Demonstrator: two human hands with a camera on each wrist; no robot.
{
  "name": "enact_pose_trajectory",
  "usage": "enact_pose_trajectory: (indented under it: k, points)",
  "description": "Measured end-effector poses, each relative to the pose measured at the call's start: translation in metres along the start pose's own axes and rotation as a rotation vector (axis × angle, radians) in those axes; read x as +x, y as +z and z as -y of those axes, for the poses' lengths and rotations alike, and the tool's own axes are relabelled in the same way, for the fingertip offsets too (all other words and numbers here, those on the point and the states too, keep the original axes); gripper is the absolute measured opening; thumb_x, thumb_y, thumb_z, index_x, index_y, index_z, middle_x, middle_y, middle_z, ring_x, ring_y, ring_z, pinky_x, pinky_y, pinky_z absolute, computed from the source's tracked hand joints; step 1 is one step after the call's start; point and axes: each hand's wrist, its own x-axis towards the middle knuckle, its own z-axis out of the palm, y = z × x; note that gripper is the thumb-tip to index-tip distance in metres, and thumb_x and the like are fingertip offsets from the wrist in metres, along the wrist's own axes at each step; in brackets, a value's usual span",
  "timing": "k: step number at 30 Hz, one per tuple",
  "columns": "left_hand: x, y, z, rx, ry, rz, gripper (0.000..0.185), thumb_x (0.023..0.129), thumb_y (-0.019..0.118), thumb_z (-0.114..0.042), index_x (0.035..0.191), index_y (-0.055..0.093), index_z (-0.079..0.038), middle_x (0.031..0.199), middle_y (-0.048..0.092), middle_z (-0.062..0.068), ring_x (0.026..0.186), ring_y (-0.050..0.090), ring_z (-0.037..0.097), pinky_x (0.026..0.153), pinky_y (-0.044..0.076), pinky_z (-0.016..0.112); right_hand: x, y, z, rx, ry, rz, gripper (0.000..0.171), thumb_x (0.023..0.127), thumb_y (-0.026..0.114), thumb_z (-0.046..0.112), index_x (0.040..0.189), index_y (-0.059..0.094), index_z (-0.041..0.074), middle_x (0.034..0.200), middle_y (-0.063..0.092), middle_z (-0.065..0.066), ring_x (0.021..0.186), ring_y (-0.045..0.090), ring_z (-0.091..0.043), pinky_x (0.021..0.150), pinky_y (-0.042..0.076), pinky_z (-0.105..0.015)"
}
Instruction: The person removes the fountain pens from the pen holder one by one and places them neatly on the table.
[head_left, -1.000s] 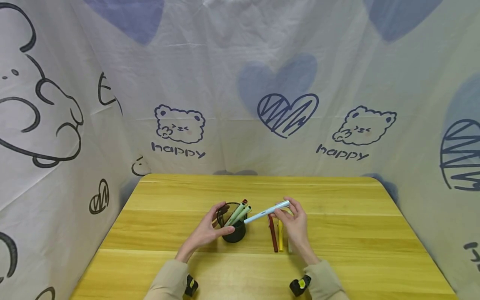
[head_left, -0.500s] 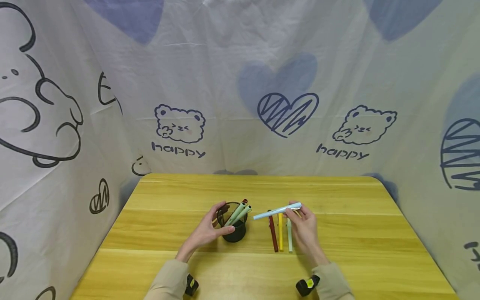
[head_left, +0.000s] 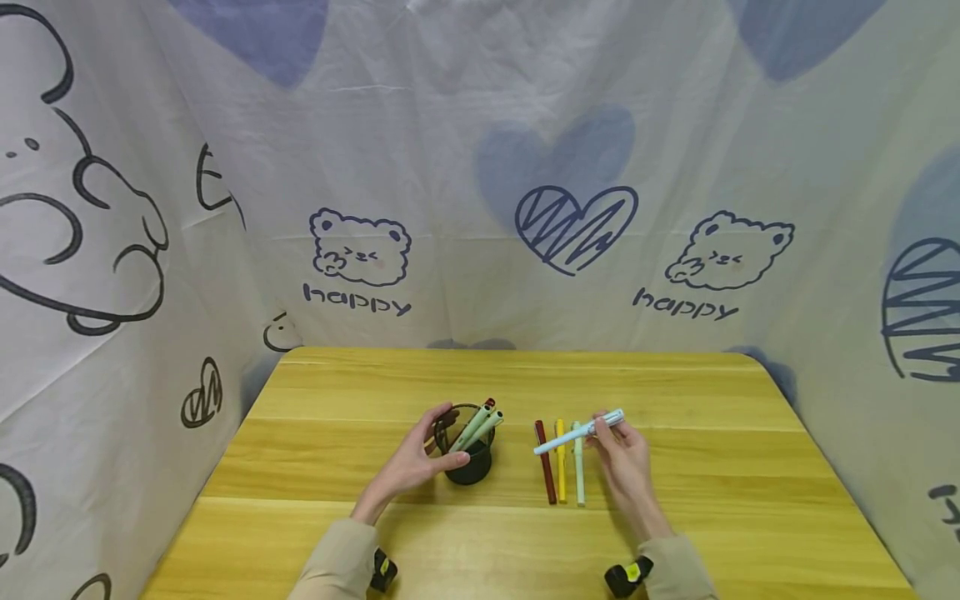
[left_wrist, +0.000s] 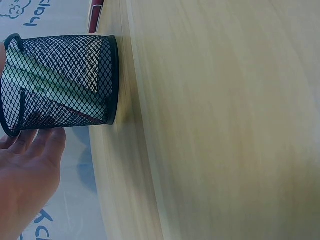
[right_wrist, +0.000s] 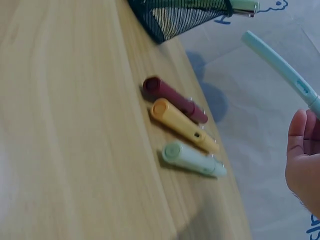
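My left hand (head_left: 415, 457) grips a black mesh pen holder (left_wrist: 65, 82) that stands upright on the table, thumb in front and fingers behind. Inside it lean green pens (head_left: 472, 427) and one with a dark red end (head_left: 490, 402). To the right, my right hand (head_left: 624, 460) pinches a light blue pen (right_wrist: 277, 62) near its capped end, raised above the table and pointing left. Under it lie a dark red pen (right_wrist: 172, 99), a yellow pen (right_wrist: 184, 125) and a pale green pen (right_wrist: 192, 159), side by side in a row.
The wooden table (head_left: 337, 483) has a far edge close to a printed cloth (head_left: 450, 250) hung behind it. More of the cloth hangs along both sides. A black wrist camera (head_left: 628, 575) sits at the right sleeve, another at the left.
My right hand has drawn the light blue pen away from the pen holder, to the right and over the row of pens, uncovering the pale green one. The left hand stays put.
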Motion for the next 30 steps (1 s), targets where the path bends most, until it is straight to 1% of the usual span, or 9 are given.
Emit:
enact_pose_trajectory:
  k: [5, 10, 13, 16, 17, 20, 24, 26, 30]
  points:
    - [0.0, 0.0, 0.0, 0.003, -0.002, 0.0, 0.089, 0.088, 0.08, -0.02, 0.159, 0.027, -0.01, 0.161, 0.039, 0.014, 0.152, 0.027, 0.044, 0.121, 0.025, 0.066, -0.001, -0.007, 0.0, -0.038, -0.057, 0.035, 0.014, 0.104, 0.052, 0.007, 0.102, 0.065, 0.003, 0.093, 0.074, 0.001, 0.078, 0.066, -0.007, 0.068, 0.057, -0.018]
    - [0.0, 0.0, -0.001, 0.002, 0.0, 0.0, 0.088, 0.088, 0.08, -0.021, 0.158, 0.028, -0.011, 0.16, 0.04, 0.015, 0.151, 0.028, 0.044, 0.121, 0.025, 0.066, -0.002, -0.013, 0.002, -0.059, -0.09, 0.088, 0.013, 0.106, 0.05, 0.011, 0.106, 0.062, 0.007, 0.093, 0.076, 0.0, 0.073, 0.064, -0.005, 0.063, 0.056, -0.015]
    - [0.0, 0.0, -0.001, 0.001, 0.001, -0.002, 0.087, 0.088, 0.08, -0.021, 0.158, 0.029, -0.012, 0.16, 0.04, 0.015, 0.151, 0.028, 0.044, 0.12, 0.026, 0.066, -0.002, -0.018, 0.003, -0.085, -0.108, 0.126, 0.017, 0.106, 0.047, 0.008, 0.117, 0.061, 0.007, 0.094, 0.075, 0.001, 0.073, 0.064, -0.004, 0.063, 0.055, -0.015]
    - [0.0, 0.0, -0.001, 0.0, -0.003, -0.003, 0.088, 0.088, 0.08, -0.021, 0.158, 0.028, -0.011, 0.16, 0.04, 0.015, 0.152, 0.027, 0.044, 0.121, 0.025, 0.066, -0.001, -0.023, 0.004, -0.107, -0.11, 0.16, 0.024, 0.105, 0.047, 0.002, 0.128, 0.056, 0.003, 0.096, 0.074, 0.0, 0.075, 0.064, -0.004, 0.064, 0.055, -0.015]
    - [0.0, 0.0, -0.001, 0.0, -0.003, -0.003, 0.089, 0.088, 0.08, -0.021, 0.158, 0.028, -0.01, 0.16, 0.039, 0.015, 0.152, 0.027, 0.044, 0.121, 0.025, 0.066, -0.001, -0.025, 0.005, -0.114, -0.108, 0.167, 0.027, 0.104, 0.048, 0.0, 0.13, 0.055, 0.002, 0.096, 0.074, 0.0, 0.076, 0.065, -0.004, 0.064, 0.055, -0.015]
    - [-0.001, 0.0, -0.002, 0.0, -0.005, -0.004, 0.089, 0.088, 0.08, -0.021, 0.158, 0.027, -0.01, 0.161, 0.039, 0.015, 0.152, 0.027, 0.044, 0.121, 0.025, 0.066, 0.0, -0.03, 0.008, -0.138, -0.081, 0.191, 0.03, 0.102, 0.05, -0.003, 0.13, 0.057, 0.007, 0.099, 0.075, 0.0, 0.078, 0.065, -0.004, 0.066, 0.056, -0.016]
    - [-0.001, 0.0, -0.002, 0.003, -0.006, -0.003, 0.088, 0.087, 0.08, -0.021, 0.158, 0.028, -0.012, 0.16, 0.039, 0.015, 0.152, 0.027, 0.044, 0.121, 0.025, 0.066, 0.001, -0.035, 0.014, -0.221, -0.048, 0.206, 0.03, 0.103, 0.052, 0.0, 0.13, 0.056, 0.011, 0.102, 0.075, 0.001, 0.081, 0.066, -0.005, 0.068, 0.057, -0.017]
    - [-0.001, 0.0, -0.002, 0.003, -0.005, -0.004, 0.088, 0.087, 0.08, -0.021, 0.158, 0.029, -0.013, 0.16, 0.039, 0.014, 0.152, 0.027, 0.044, 0.121, 0.025, 0.066, 0.002, -0.037, 0.016, -0.273, -0.034, 0.198, 0.029, 0.102, 0.054, 0.002, 0.13, 0.056, 0.01, 0.103, 0.075, 0.002, 0.081, 0.067, -0.005, 0.069, 0.058, -0.017]
    - [-0.001, 0.0, -0.002, 0.002, -0.007, -0.006, 0.087, 0.088, 0.08, -0.021, 0.158, 0.029, -0.014, 0.161, 0.039, 0.014, 0.152, 0.027, 0.044, 0.121, 0.025, 0.065, 0.005, -0.038, 0.02, -0.407, -0.033, 0.144, 0.026, 0.1, 0.06, 0.004, 0.125, 0.061, 0.009, 0.097, 0.076, 0.004, 0.076, 0.066, -0.004, 0.064, 0.057, -0.017]
